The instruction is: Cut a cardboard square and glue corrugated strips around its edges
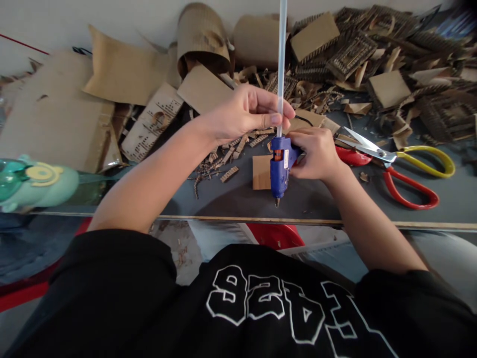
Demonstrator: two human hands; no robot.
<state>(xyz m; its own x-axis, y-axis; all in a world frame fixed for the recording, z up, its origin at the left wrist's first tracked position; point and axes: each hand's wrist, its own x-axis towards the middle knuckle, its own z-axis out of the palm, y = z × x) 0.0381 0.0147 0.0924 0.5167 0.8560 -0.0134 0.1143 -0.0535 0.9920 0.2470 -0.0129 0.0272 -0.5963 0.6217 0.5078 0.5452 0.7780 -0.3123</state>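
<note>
My right hand (315, 151) is wrapped round the handle of a blue glue gun (280, 171), whose metal nozzle points down toward the table's front edge. A long translucent glue stick (282, 54) rises upright from the back of the gun. Just above the gun, my left hand (257, 112) pinches that stick between thumb and fingers. Partly behind the gun lies a small square of cardboard (261, 172) on the dark table. The gun's trigger area is hidden by my right fingers.
Scissors (391, 159) with one yellow and one red handle lie to the right, beside a red object (353, 156). Cardboard scraps (231, 151) and a cardboard cylinder (203, 40) crowd the back. A green bottle (44, 181) is at the left. The table edge (238, 218) runs close in front.
</note>
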